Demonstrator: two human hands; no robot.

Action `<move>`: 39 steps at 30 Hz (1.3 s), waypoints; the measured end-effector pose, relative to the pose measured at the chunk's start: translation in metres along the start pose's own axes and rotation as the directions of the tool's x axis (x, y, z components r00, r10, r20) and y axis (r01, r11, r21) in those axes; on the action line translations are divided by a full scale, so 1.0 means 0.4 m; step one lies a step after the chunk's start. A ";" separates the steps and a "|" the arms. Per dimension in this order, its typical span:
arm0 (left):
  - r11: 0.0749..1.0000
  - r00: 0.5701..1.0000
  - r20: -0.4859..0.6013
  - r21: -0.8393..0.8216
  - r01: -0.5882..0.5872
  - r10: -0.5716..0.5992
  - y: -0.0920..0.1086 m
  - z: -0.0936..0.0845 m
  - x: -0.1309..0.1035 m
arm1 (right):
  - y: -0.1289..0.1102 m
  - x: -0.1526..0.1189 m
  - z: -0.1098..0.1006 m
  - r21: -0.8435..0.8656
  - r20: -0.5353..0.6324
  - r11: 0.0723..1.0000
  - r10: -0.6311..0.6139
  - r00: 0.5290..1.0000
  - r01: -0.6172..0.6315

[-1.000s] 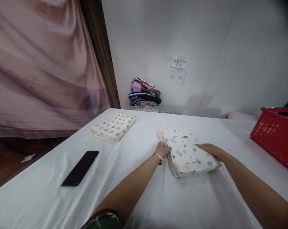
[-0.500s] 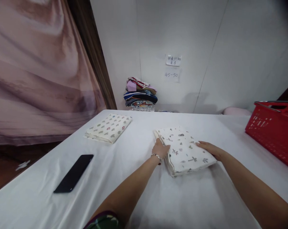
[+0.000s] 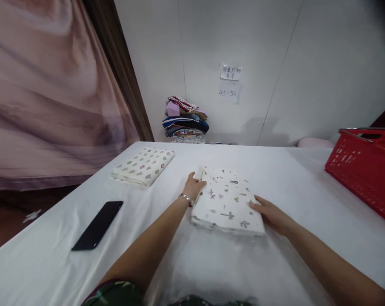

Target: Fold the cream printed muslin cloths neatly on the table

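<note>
A folded white cloth with small grey and green plant prints (image 3: 227, 202) lies in front of me on the white table. My left hand (image 3: 194, 188), with a bracelet at the wrist, grips its left edge, thumb on top and the lower fingers hidden. At the right edge, my right hand (image 3: 270, 213) holds the cloth with thumb and a finger on its upper face. Another folded cloth, cream with grey and red prints (image 3: 144, 165), rests at the back left of the table.
A black phone (image 3: 98, 225) lies on the white table (image 3: 141, 221) at the left. The red basket (image 3: 364, 165) stands at the right edge. Folded fabrics (image 3: 186, 121) are stacked behind the table by the wall. A pink curtain (image 3: 52, 93) hangs at the left.
The printed cloth has shifted left and turned straighter, with both hands moving along with it. The view has tilted slightly down.
</note>
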State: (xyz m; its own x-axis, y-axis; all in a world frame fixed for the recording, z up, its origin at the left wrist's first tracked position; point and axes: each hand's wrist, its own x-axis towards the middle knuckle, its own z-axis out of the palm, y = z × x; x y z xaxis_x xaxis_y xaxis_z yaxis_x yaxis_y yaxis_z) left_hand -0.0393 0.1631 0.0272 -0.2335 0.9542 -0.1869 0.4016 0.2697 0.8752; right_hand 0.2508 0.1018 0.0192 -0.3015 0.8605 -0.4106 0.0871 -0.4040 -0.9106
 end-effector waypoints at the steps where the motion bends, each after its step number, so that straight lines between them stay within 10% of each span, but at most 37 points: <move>1: 1.000 1.000 0.003 0.014 0.018 -0.018 -0.017 -0.023 -0.003 | 0.014 -0.021 0.024 -0.017 0.047 1.000 0.010 0.999 -0.009; 5: 0.994 0.994 0.012 0.028 0.105 -0.105 -0.084 -0.074 -0.026 | 0.045 -0.054 0.044 -0.284 0.008 0.958 0.048 0.999 -0.043; 10: 0.996 0.992 0.109 0.062 0.065 -0.071 -0.114 -0.091 -0.059 | -0.005 -0.025 0.024 -0.736 -0.182 0.668 -0.352 0.918 0.110; 19: 0.991 0.987 0.149 0.123 0.047 -0.065 -0.116 -0.109 -0.091 | 0.065 0.047 0.151 -0.907 0.333 0.108 -0.408 0.850 0.407; 24: 0.997 0.980 0.187 0.046 0.057 -0.065 -0.132 -0.112 -0.106 | 0.047 0.017 0.160 -0.918 0.324 0.110 -0.350 0.879 0.382; 33: 0.992 0.941 0.314 0.068 0.107 -0.123 -0.166 -0.139 -0.138 | 0.106 -0.028 0.259 -0.820 0.554 -0.097 -0.378 0.741 0.564; 39: 0.996 0.944 0.321 -0.012 0.091 -0.082 -0.177 -0.127 -0.139 | 0.091 -0.033 0.244 -0.836 0.530 -0.038 -0.317 0.787 0.547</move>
State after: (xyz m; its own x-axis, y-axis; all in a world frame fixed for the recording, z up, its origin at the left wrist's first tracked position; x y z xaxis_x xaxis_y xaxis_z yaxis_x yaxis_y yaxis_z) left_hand -0.0998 0.0844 -0.0017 0.0307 0.9197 -0.3915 0.3686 0.3537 0.8597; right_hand 0.1652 0.0455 -0.0038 -0.7678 0.6406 -0.0100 0.6254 0.7459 -0.2291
